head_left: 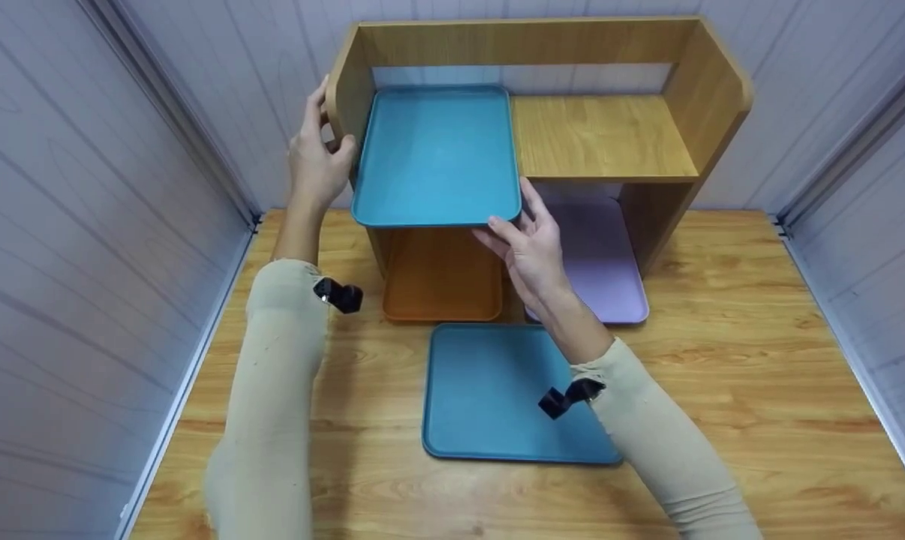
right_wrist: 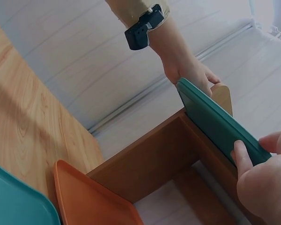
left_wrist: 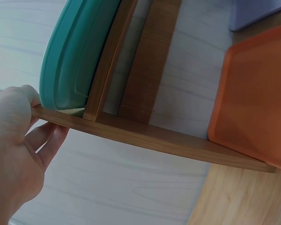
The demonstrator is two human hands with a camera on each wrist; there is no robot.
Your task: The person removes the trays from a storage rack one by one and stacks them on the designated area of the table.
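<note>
A teal tray (head_left: 437, 154) lies on the upper shelf of a wooden shelf unit (head_left: 602, 135), filling the left half of that shelf, its front edge jutting a little past the shelf's front edge. The right hand (head_left: 531, 251) holds the tray at its front right corner — fingers curled up under the rim, thumb on top, as the right wrist view shows with the thumb (right_wrist: 243, 159) pressed against the tray's edge. The left hand (head_left: 316, 161) grips the left side panel of the shelf unit near its top front corner, thumb on the inner side just beside the tray's left edge and fingers wrapped round the outside; in the left wrist view the fingers (left_wrist: 44, 140) curl round the thin wooden panel, touching the tray's corner or very close to it — which, I cannot tell.

Under the shelf, on the desk (head_left: 760, 360), an orange tray (head_left: 441, 277) lies in the left bay and a lilac tray (head_left: 599, 262) in the right bay, both reaching out past the unit's front. A second teal tray (head_left: 490, 390) lies flat on the desk just in front of them, near the middle, partly under the right forearm. Both arms wear beige sleeves (head_left: 272, 390) with a black clip at each wrist.
</note>
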